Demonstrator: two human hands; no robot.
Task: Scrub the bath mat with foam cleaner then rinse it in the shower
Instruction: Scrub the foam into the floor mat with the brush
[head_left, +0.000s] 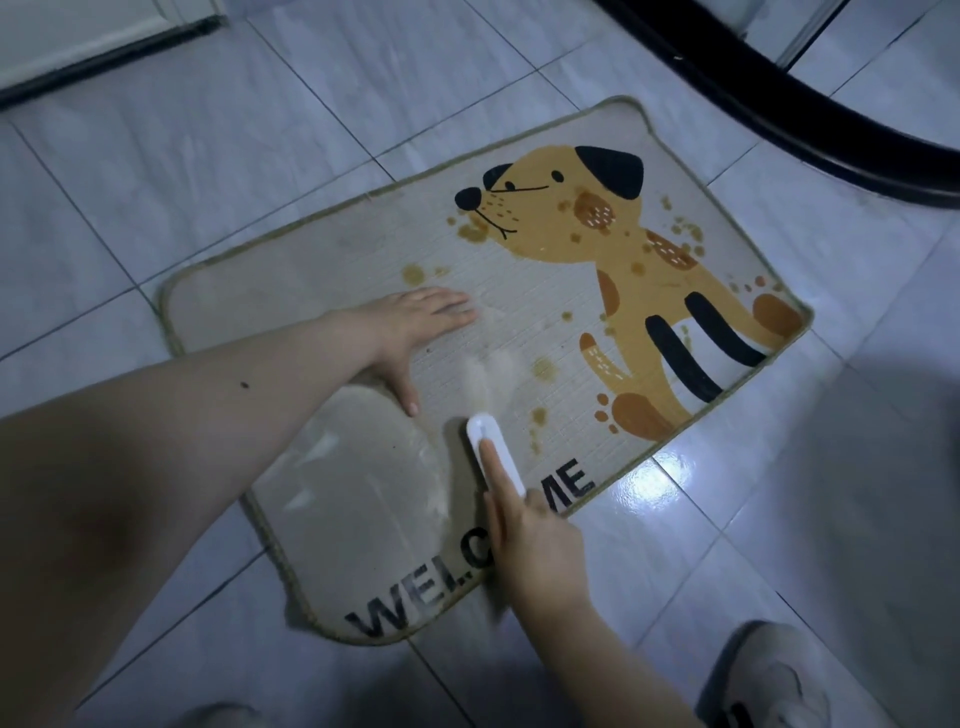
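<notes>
- The mat (519, 291), printed with a dog and "WELCOME", lies flat on the tiled floor (182, 171).
- Left hand (410, 332) presses flat on it, fingers straight.
- Right hand (530, 535) grips a white brush (483, 436), index finger along its back, against the mat.
- A slipper (769, 675) sits near the right arm.

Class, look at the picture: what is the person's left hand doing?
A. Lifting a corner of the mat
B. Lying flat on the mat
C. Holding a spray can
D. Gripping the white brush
B: the left hand lies flat on the mat with straight fingers, while the right hand holds the white brush.
</notes>
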